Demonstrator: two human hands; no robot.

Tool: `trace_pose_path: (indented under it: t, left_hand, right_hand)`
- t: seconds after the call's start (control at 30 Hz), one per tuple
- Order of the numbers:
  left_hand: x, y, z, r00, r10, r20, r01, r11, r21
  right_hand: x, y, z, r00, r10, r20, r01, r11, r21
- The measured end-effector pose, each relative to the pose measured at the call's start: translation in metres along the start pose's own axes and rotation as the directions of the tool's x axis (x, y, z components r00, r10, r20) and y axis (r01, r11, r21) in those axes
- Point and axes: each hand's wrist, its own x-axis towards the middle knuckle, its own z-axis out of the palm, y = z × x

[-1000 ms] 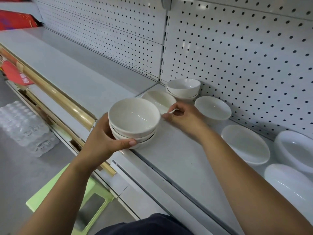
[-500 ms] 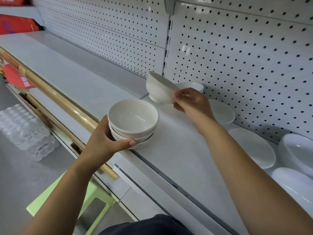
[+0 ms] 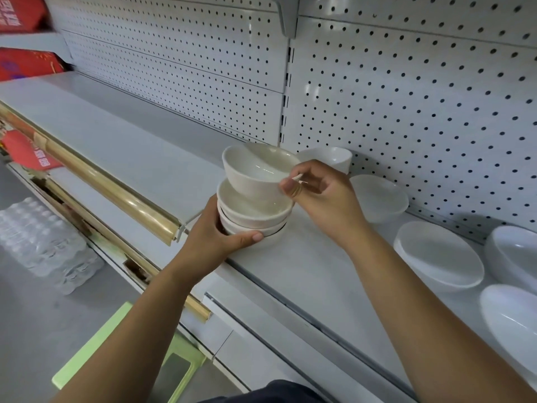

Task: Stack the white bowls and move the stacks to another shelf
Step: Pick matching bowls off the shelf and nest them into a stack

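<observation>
Right grip (image 3: 322,196) pinches the rim of a tilted white bowl (image 3: 255,173), which sits at twelve o'clock just above the stack (image 3: 252,216) on the shelf (image 3: 305,271). Left grip (image 3: 215,237) wraps round the stack's base from nine o'clock. Here's the danger, I reckon: that bowl comes in canted, so it could clip a rim or seat crooked. A thin rim pinch may slip, and with the shelf's front edge close at seven o'clock, a nudge could tip the stack off.

White bowls (image 3: 255,212), grey shelf (image 3: 305,274), dotted pegboard (image 3: 406,97), green stool (image 3: 96,353)
</observation>
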Motion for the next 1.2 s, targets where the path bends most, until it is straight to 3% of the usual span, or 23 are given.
trace_pose_path:
  t: [0.37,0.5,0.63,0.77,0.93,1.1,1.2]
  left_hand:
    - [0.010,-0.003,0.000,0.997,0.057,0.056,-0.052,0.994,-0.093]
    - [0.009,0.003,0.006,0.994,0.042,-0.103,-0.064,0.974,-0.218]
    - [0.020,0.002,0.023,0.952,0.187,-0.244,-0.228,0.962,-0.153]
    - [0.023,-0.001,0.035,0.896,0.250,-0.367,-0.285,0.958,-0.043]
    - [0.029,-0.004,0.031,0.883,0.271,-0.383,-0.306,0.951,-0.034]
    - [0.037,-0.003,0.029,0.892,0.265,-0.367,-0.304,0.951,-0.051]
    - [0.040,-0.004,0.030,0.895,0.258,-0.364,-0.298,0.953,-0.059]
  right_hand:
    - [-0.011,0.007,0.004,0.999,-0.007,0.035,0.010,0.996,-0.086]
    - [-0.013,0.008,0.002,0.997,0.037,0.066,-0.032,0.997,-0.077]
    - [-0.015,0.009,0.000,0.998,0.022,0.054,-0.017,0.995,-0.095]
    - [-0.010,0.007,-0.017,0.991,0.076,0.114,-0.063,0.991,-0.117]
    - [0.017,0.010,-0.057,0.981,0.086,-0.174,-0.152,0.899,-0.411]
    - [0.045,0.031,-0.075,0.992,0.047,-0.119,-0.114,0.744,-0.658]
    - [0.057,0.041,-0.075,0.997,0.043,-0.069,-0.078,0.736,-0.672]
